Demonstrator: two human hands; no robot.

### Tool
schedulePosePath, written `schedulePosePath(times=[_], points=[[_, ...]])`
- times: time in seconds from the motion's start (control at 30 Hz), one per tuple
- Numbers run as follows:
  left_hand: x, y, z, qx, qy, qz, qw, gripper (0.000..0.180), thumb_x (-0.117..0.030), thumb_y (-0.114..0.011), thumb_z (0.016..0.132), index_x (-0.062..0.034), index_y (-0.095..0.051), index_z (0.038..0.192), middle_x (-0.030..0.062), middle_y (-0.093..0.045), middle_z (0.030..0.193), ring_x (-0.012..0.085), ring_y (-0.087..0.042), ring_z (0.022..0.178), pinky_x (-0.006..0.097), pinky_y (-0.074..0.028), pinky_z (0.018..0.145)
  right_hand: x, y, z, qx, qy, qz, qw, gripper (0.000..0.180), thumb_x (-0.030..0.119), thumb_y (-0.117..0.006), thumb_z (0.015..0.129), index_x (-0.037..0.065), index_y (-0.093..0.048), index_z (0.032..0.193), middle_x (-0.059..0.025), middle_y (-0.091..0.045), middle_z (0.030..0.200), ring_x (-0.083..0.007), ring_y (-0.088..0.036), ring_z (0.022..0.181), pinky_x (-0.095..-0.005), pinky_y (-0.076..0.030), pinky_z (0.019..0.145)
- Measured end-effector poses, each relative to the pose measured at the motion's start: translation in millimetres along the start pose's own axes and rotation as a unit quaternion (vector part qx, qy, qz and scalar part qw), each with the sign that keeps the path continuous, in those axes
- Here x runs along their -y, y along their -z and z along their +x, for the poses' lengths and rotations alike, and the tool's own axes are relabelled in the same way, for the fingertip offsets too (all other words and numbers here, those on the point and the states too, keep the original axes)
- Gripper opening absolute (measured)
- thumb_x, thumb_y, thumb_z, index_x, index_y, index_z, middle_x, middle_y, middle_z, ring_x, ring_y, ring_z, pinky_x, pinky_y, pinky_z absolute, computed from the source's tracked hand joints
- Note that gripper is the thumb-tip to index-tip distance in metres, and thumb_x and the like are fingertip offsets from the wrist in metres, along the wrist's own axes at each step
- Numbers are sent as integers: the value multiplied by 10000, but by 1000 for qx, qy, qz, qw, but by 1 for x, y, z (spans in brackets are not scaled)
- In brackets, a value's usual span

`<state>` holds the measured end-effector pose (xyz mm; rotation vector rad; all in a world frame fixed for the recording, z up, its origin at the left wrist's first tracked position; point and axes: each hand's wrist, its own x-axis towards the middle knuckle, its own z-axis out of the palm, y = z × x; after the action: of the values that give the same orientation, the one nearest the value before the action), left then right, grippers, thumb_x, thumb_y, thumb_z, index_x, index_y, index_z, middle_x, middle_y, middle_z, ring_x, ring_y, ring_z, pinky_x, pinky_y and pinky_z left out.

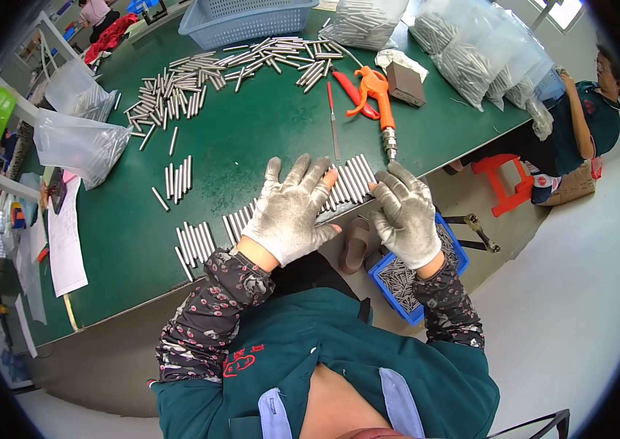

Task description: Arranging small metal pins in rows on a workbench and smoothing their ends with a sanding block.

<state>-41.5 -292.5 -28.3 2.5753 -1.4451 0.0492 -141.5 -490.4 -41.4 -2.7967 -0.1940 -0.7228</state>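
Short steel pins lie side by side in a row (351, 181) along the table's near edge. My left hand (288, 216), in a grey-stained white glove, rests flat over the middle of this row with its fingers spread, hiding the pins below. At the row's right end is my gloved right hand (406, 218), its fingers stretched out and its fingertips beside the last pin; no held thing shows in it. To the left, a smaller set of aligned pins (194, 244) lies near the edge, with another little group (179, 178) farther back.
On the green table (251, 132) are a loose pin heap (178, 88), an orange air gun (377, 91), a red-handled file (334, 121), a dark block (405, 84), bags of pins (463, 62) and a blue basket (248, 20). Below stands a blue pin crate (397, 282). Another person (591, 110) sits right.
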Motion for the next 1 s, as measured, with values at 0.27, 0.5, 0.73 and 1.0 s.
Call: schedulePosePath(times=[0.27, 0.5, 0.73, 1.0], points=[[1, -1, -4, -47, -9, -8, 999, 860, -482, -677, 746, -47, -355, 1415, 167, -369, 1443, 334, -322, 1362, 549, -197, 1109, 2, 1, 0, -2, -12, 5, 1000, 385, 114, -678, 675, 48, -630, 1052, -113, -615, 1130, -318, -522, 1178, -461, -418, 944], [10, 23, -18, -53, 11, 16, 998, 747, -378, -677, 774, -54, -398, 1388, 167, -382, 1437, 348, -326, 1360, 519, -199, 1117, 4, -1, 0, -25, -31, -13, 999, 360, 137, -679, 676, 67, -648, 1028, -121, -609, 1135, -341, -516, 1181, -470, -411, 947], [24, 15, 27, -21, 15, -50, 998, 422, -263, -613, 849, -108, -584, 1240, 130, -459, 1382, 313, -366, 1337, 460, -325, 1068, 18, -7, 0, -4, 49, 15, 999, 373, 191, -693, 679, 106, -675, 1042, -124, -600, 1162, -326, -516, 1170, -481, -409, 958], [22, 2, 37, -41, 5, -59, 997, 302, -245, -621, 852, -92, -664, 1108, 138, -490, 1348, 322, -407, 1305, 436, -345, 1059, 16, -10, -3, -5, 47, 19, 999, 344, 184, -662, 700, 111, -676, 1036, -119, -605, 1153, -331, -528, 1151, -477, -419, 935]])
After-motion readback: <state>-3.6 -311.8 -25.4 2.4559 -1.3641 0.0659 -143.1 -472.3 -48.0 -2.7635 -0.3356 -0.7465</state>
